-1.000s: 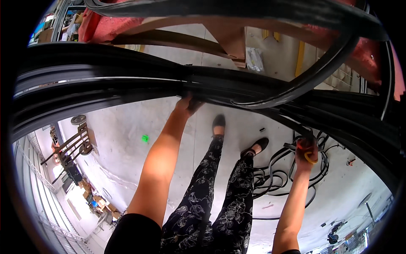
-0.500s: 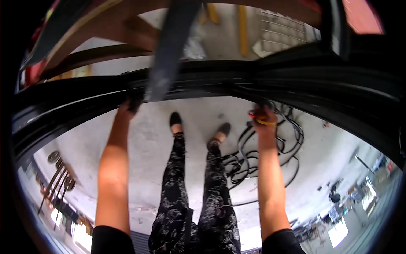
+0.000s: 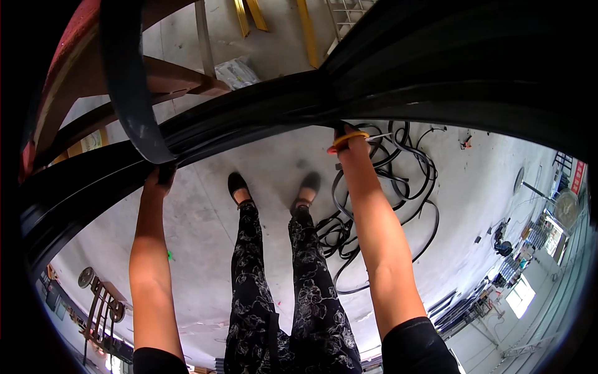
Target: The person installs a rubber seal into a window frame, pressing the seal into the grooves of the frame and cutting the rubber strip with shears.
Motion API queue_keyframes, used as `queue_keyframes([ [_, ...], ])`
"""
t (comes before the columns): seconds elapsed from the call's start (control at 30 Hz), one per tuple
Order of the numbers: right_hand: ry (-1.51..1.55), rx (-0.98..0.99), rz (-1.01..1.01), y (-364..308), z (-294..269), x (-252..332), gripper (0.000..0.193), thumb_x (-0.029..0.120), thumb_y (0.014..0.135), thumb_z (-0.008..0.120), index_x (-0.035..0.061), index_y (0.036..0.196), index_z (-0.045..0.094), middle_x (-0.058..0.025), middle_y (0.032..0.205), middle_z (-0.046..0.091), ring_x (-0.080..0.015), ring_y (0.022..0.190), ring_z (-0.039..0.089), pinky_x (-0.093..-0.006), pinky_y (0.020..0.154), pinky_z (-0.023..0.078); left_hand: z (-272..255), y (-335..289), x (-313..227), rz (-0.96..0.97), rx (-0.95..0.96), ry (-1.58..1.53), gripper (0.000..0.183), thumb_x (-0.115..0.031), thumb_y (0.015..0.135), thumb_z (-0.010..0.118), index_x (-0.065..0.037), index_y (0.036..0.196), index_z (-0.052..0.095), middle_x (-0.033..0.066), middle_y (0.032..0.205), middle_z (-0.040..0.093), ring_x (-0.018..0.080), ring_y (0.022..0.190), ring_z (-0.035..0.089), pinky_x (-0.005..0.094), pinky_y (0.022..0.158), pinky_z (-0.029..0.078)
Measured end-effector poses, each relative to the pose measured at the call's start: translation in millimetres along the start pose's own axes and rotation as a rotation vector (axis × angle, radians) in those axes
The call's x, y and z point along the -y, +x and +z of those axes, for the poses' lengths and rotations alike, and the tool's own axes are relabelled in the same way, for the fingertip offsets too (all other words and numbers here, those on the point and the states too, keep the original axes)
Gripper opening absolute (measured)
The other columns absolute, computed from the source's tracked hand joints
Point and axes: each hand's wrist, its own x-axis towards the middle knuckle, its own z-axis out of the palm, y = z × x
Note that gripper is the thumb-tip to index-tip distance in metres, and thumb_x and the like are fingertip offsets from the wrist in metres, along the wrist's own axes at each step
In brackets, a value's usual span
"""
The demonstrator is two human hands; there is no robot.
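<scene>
A long black bundle of rubber-like strips [image 3: 249, 109] spans the view in front of me, lower on the left and broad on the right. My left hand [image 3: 160, 177] is closed at its near edge, fingers partly hidden in shadow, beside the end of a flat black strap [image 3: 132, 93] that hangs over the bundle. My right hand [image 3: 350, 140] is closed around scissors [image 3: 349, 138] with orange-yellow handles, their blades pointing right. That hand's fingertips reach up to the underside of the bundle and are mostly hidden there.
Loose black hose-like strips [image 3: 398, 181] lie tangled on the concrete floor, right of my feet. A reddish-brown frame [image 3: 171, 78] stands beyond the bundle at left, near yellow bars [image 3: 305, 31]. A hand cart [image 3: 99, 305] is at lower left; a standing fan [image 3: 564, 209] is far right.
The bundle now slants, its left part lower and its right part higher in view. The hanging strap and both my hands have shifted left; my right hand is higher, my left slightly lower.
</scene>
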Motion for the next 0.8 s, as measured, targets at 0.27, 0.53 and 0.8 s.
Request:
queue_keyframes([
  [0.27,-0.059,-0.147,0.152,-8,16,5,0.019,0.008,0.087,0.063,0.0067,0.105,0.059,-0.0082,0.108,0.063,-0.0259,0.097,0.063,-0.0387,0.082,0.055,13,-13,15,0.025,-0.074,0.034,0.034,-0.023,0.101,0.039,-0.008,0.126,0.056,0.0111,0.125,0.059,0.032,0.117,0.053,0.0486,0.1,0.043],
  [0.53,0.018,-0.08,0.185,2,15,-3,0.013,0.007,0.089,0.057,0.0056,0.102,0.059,-0.0088,0.104,0.063,-0.0258,0.092,0.063,-0.0409,0.081,0.054,-2,-4,4,0.019,-0.011,0.078,0.031,-0.02,0.099,0.044,-0.007,0.125,0.055,0.0119,0.125,0.059,0.0329,0.113,0.055,0.0491,0.098,0.046],
  [0.8,-0.01,0.003,0.079,17,8,-8,0.012,0.008,0.09,0.054,0.0052,0.099,0.06,-0.0091,0.099,0.064,-0.0265,0.09,0.062,-0.041,0.079,0.053,6,-12,10,0.018,-0.002,0.066,0.031,-0.022,0.099,0.043,-0.009,0.124,0.056,0.0106,0.124,0.06,0.0323,0.114,0.056,0.0494,0.097,0.046],
])
